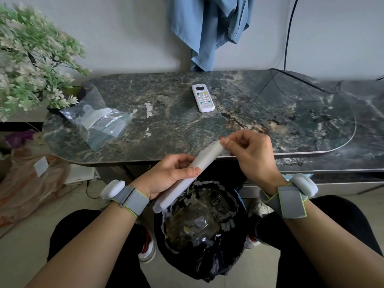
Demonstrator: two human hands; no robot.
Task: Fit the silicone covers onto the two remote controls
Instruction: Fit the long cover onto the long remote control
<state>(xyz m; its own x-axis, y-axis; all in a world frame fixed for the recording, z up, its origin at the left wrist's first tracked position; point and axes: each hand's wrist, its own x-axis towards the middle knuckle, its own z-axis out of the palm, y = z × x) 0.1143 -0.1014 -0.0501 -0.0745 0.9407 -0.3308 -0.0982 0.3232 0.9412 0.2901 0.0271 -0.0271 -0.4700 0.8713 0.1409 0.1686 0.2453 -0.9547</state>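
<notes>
A long white remote control [178, 188] slants between my hands, in front of the table edge and above a bin. My left hand [168, 175] grips its middle. My right hand [249, 150] pinches the far upper end, where a translucent silicone cover [212, 151] wraps the remote. A second white remote [203, 98] with coloured buttons lies face up on the dark marble table [270, 125], bare. A clear plastic bag [97, 119] at the table's left holds another translucent silicone cover [93, 117].
A bin lined with a black bag [199, 235], full of scraps, stands between my knees under the remote. A leafy white-flowered plant [31, 59] fills the left. A blue garment [209, 30] hangs on the wall; a black cable [291, 80] crosses the table's right.
</notes>
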